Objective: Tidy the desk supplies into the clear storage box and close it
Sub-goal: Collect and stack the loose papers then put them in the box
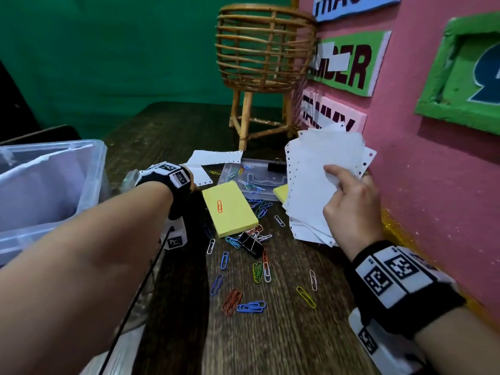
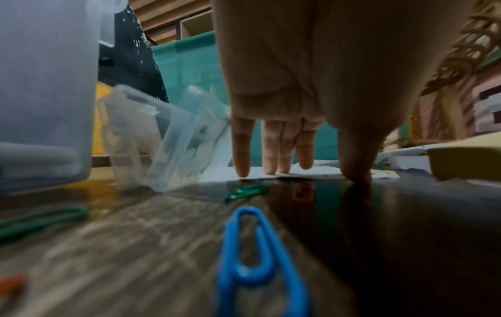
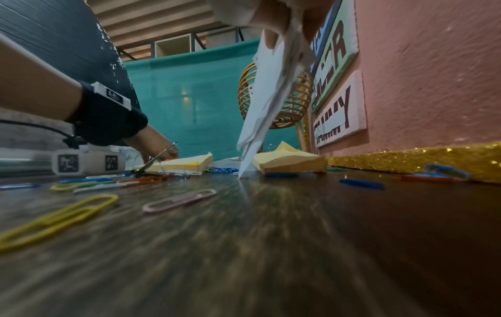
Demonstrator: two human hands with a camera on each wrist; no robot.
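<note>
Clear storage box (image 1: 48,185) at desk (image 1: 270,334) left edge. Right hand (image 1: 349,204) grips paper stack (image 1: 319,185) upright near right edge. Left hand (image 2: 298,103), fingers (image 2: 241,154) straight, presses loose sheet (image 1: 213,158) mid-desk. Paper clips (image 1: 251,305) scattered.

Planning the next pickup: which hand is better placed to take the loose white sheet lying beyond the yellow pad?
Left. Its fingers already rest on that loose sheet, while the right hand grips the paper stack.

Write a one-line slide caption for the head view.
Right hand holds a white punched-paper stack upright on the dark wooden desk among scattered coloured paper clips.
</note>
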